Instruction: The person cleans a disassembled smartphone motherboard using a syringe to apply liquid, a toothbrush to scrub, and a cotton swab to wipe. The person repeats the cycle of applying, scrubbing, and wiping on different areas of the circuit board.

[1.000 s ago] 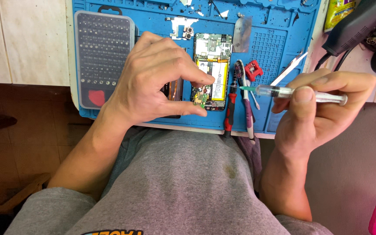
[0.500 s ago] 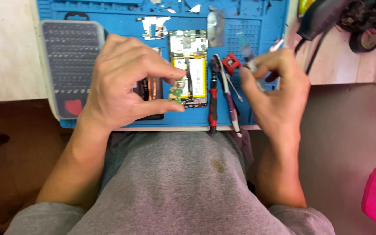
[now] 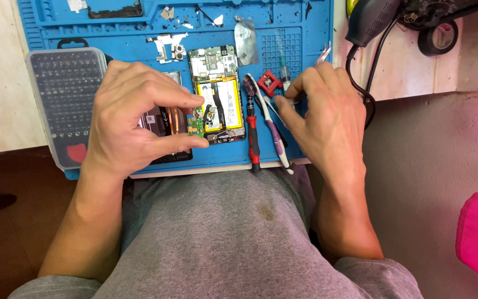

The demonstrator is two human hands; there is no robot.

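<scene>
An opened phone (image 3: pixel 219 94), with its yellow-labelled battery and green boards bare, lies on the blue work mat (image 3: pixel 305 33). My left hand (image 3: pixel 131 119) steadies it, thumb and index fingertip pinching its lower left edge. Under that hand lies a black back cover with a copper coil (image 3: pixel 167 119). My right hand (image 3: pixel 322 119) rests on the mat to the phone's right, fingertips closed on the rear end of a small clear syringe with a green tip (image 3: pixel 284 69) that points away from me. Beside this hand lie a purple-white toothbrush (image 3: pixel 272 133) and a red-handled screwdriver (image 3: pixel 254 138).
A clear case of screwdriver bits (image 3: pixel 65 105) sits at the mat's left edge. A small red part (image 3: pixel 269 83), a metal shield (image 3: pixel 245 40), a bracket (image 3: pixel 166 47) and tweezers (image 3: pixel 323 54) lie on the mat. A black corded tool (image 3: pixel 372 19) and a tape roll (image 3: pixel 438 36) sit at right.
My right hand carried the syringe from mid-air at the right down onto the mat beside the toothbrush. The left hand kept its pinch on the phone. The view shifted.
</scene>
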